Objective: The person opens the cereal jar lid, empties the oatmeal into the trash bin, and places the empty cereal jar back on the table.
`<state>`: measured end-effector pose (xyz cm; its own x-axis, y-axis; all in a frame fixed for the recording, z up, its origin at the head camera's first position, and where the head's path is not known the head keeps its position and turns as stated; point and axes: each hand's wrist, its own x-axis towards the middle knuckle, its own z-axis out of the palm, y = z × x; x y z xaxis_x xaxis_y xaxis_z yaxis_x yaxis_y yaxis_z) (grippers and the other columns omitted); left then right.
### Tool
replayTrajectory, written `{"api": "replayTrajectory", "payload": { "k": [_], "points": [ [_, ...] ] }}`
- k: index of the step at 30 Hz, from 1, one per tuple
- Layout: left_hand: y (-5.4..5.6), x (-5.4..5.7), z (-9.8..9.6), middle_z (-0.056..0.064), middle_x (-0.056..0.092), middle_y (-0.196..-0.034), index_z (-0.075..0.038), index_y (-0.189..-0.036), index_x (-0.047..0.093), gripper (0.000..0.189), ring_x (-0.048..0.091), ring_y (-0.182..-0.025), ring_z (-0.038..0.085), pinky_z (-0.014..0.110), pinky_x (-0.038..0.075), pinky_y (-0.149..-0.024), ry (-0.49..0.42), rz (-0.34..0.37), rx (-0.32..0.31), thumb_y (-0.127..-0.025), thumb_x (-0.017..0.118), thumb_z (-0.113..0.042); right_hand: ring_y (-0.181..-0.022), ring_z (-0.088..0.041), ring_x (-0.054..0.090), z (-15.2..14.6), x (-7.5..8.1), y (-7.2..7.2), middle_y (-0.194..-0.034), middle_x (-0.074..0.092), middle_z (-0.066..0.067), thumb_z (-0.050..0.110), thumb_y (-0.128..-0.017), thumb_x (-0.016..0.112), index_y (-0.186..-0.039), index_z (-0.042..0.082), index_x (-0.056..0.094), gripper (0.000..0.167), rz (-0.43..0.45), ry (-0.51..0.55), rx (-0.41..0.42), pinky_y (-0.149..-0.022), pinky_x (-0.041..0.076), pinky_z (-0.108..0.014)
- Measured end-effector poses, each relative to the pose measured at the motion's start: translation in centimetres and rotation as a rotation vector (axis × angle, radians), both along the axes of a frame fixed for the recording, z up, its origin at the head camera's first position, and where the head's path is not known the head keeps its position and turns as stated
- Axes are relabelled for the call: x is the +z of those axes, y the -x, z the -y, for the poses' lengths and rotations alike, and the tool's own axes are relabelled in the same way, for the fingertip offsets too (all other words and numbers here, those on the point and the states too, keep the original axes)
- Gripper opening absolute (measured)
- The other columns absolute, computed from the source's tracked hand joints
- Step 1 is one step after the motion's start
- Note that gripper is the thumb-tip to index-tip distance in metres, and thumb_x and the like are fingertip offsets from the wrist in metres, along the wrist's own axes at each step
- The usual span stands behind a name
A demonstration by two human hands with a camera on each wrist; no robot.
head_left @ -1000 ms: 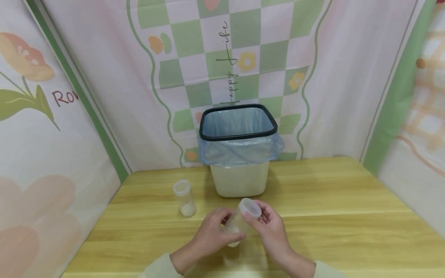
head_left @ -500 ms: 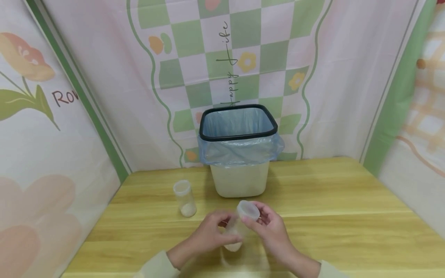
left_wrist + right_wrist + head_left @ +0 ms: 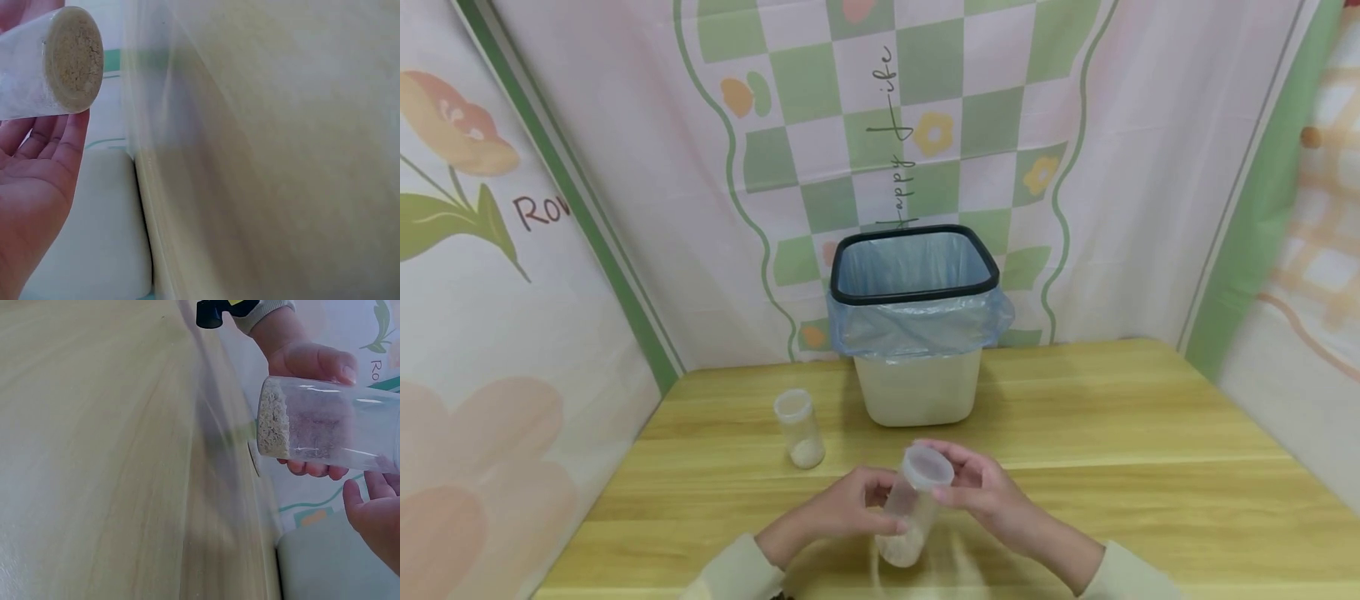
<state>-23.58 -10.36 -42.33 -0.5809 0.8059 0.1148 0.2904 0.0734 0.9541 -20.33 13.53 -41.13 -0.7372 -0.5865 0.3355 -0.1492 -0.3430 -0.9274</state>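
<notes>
A clear plastic jar (image 3: 910,525) with a translucent lid (image 3: 929,468) is held tilted above the table, its lid end leaning right and away. Pale, crumbly material (image 3: 273,419) covers the bottom inside it. My left hand (image 3: 842,507) grips the jar's body from the left, thumb in front and fingers behind. At the lid, my right hand (image 3: 996,504) holds on between thumb and fingers; some of those fingers are hidden behind it. A similar lidded jar (image 3: 799,429), also with pale material at its bottom, stands upright on the table to the left.
A white bin (image 3: 917,392) with a black rim (image 3: 992,275) and a blue liner bag (image 3: 917,329) stands at the back of the wooden table (image 3: 1097,417). Patterned cloth (image 3: 925,108) hangs behind and on both sides.
Both hands have brought the jar slightly down toward me and left. More of its lower body now shows between the hands. The standing jar and the bin have stayed put.
</notes>
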Motion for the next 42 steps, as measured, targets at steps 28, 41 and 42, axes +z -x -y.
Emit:
{"api": "replayTrajectory", "payload": {
  "k": [28, 41, 42],
  "points": [
    [-2.3, 0.2, -2.0, 0.005, 0.066, -0.102, -0.003, -0.11, 0.066, 0.051, 0.065, -0.089, 0.016, 0.022, 0.054, -0.075, 0.128, -0.428, 0.582, -0.076, 0.083, -0.037, -0.106, -0.019, 0.054, 3.9, 1.6, -2.8, -0.125, 0.052, -0.016, 0.004, -0.085, 0.072, -0.13, -0.004, 0.044, 0.053, 0.187, -0.12, -0.72, -0.088, 0.049, -0.021],
    [-3.1, 0.3, -2.4, 0.009, 0.067, -0.102, -0.001, -0.109, 0.067, 0.051, 0.065, -0.087, 0.017, 0.019, 0.052, -0.072, 0.198, -0.521, 0.6, -0.076, 0.082, -0.037, -0.105, -0.02, 0.055, 4.6, 1.6, -3.0, -0.119, 0.054, -0.016, 0.009, -0.084, 0.075, -0.125, -0.007, 0.043, 0.055, 0.264, -0.163, -0.791, -0.086, 0.049, -0.019],
    [-3.1, 0.2, -2.4, 0.009, 0.067, -0.102, -0.001, -0.109, 0.067, 0.051, 0.065, -0.087, 0.017, 0.019, 0.052, -0.072, 0.197, -0.522, 0.597, -0.076, 0.082, -0.037, -0.105, -0.02, 0.055, 4.6, 1.5, -3.0, -0.119, 0.054, -0.016, 0.009, -0.084, 0.075, -0.126, -0.007, 0.042, 0.055, 0.264, -0.163, -0.787, -0.086, 0.049, -0.019]
  ]
}}
